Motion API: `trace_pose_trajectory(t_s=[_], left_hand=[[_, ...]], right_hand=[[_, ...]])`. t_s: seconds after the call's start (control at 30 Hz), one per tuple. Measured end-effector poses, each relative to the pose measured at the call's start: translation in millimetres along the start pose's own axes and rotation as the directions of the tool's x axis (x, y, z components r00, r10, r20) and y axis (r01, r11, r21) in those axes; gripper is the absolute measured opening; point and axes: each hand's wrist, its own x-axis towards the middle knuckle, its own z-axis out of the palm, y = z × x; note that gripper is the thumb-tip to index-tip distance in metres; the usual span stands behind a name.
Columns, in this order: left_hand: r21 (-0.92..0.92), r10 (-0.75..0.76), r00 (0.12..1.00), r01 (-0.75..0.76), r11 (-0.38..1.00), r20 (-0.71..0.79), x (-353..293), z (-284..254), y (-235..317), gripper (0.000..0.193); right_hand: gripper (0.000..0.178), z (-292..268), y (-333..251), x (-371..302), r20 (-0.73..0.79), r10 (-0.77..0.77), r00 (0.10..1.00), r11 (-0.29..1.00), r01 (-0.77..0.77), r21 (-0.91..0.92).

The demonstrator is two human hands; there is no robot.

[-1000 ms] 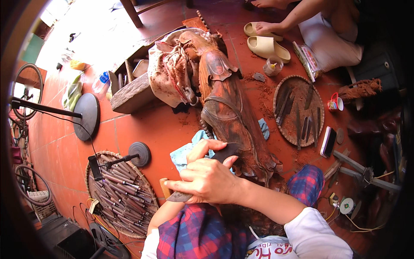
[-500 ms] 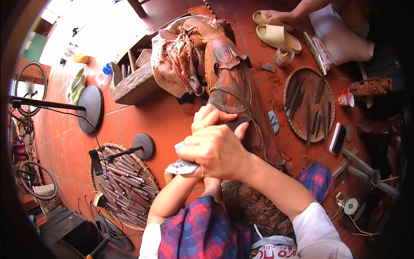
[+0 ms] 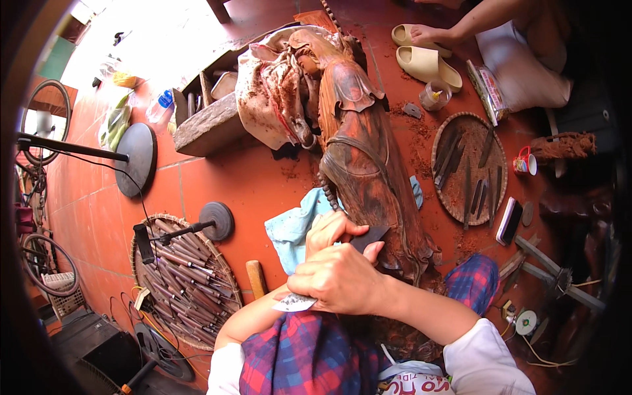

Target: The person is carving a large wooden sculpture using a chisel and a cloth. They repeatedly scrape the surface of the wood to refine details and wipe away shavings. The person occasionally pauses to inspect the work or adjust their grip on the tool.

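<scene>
Statue (image 3: 361,155) is laid along the middle of the frame, its head pointed at the top edge, its face turned left, its long axis slanted down and rightward. At lower left, a basket (image 3: 222,258) is filled with dark-handled tools (image 3: 187,283); at right, blades (image 3: 486,149) are spread in a round tray (image 3: 469,141). Dark pieces are held in a box (image 3: 210,125) at upper left, with a stained cloth (image 3: 266,99) bunched against it. Below centre, a dark sheet (image 3: 370,238) is touched by both hands over the statue's lower part. A grey flap (image 3: 295,303) is clasped in the right hand's closed grip (image 3: 342,273); the left hand (image 3: 329,232) is partly covered, and how far it is closed cannot be told.
</scene>
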Motion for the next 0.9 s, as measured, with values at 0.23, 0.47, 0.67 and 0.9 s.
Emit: trace_pose_trajectory(t_s=[0.23, 0.47, 0.67, 0.9], left_hand=[[-0.273, 0.188, 0.968, -0.229, 0.934, -0.168, 42, 7, 14, 0.048], [-0.126, 0.118, 0.992, -0.113, 0.986, 0.037, 25, -8, 4, 0.023], [0.089, 0.368, 0.925, -0.361, 0.928, -0.092, 19, -6, 0, 0.022], [0.233, 0.326, 0.926, -0.279, 0.931, -0.192, 28, 1, -24, 0.032]], right_hand=[[0.015, -20, 25, 18, -0.022, -0.122, 0.992, 0.99, 0.12, -0.069], [0.02, -46, -4, -7, 0.16, -0.129, 0.979, 0.988, 0.113, 0.104], [0.032, -35, -17, -45, 0.02, 0.122, 0.992, 0.99, -0.12, -0.079], [0.025, -28, 28, -19, 0.033, 0.017, 0.999, 0.972, -0.009, -0.233]])
